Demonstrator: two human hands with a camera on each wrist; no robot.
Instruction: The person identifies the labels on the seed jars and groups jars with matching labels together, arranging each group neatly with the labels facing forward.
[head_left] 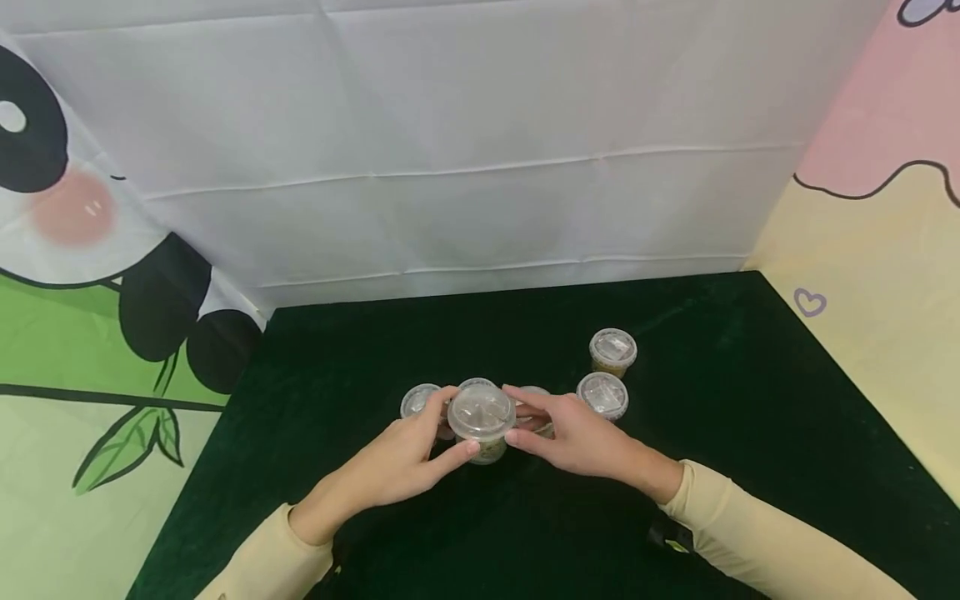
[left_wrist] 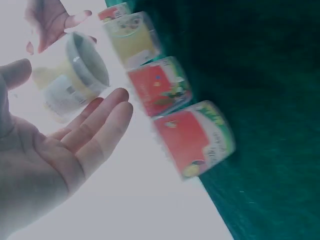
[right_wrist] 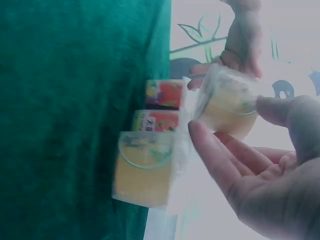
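- Dark green cloth covers the desk (head_left: 720, 433), and a clear-lidded cup (head_left: 482, 412) is held just above it, in front of a group of similar cups.
- The left hand (head_left: 397, 462) pinches the cup's left side, fingers partly spread, thumb low and forefinger by the lid.
- The right hand (head_left: 581, 437) pinches the opposite side, its fingers also partly spread, thumb and forefinger against the cup.
- One lidded cup (head_left: 417, 399) stands near the left fingers; another lid (head_left: 476, 382) shows just behind the held cup, and a third (head_left: 536, 390) is partly hidden behind the right hand.
- Farther right, a near cup (head_left: 602, 395) and a far cup (head_left: 613, 347) stand close together.
- Red labels (left_wrist: 181, 145) show on some standing cups in the wrist views.
- White fabric (head_left: 480, 167) hangs behind.
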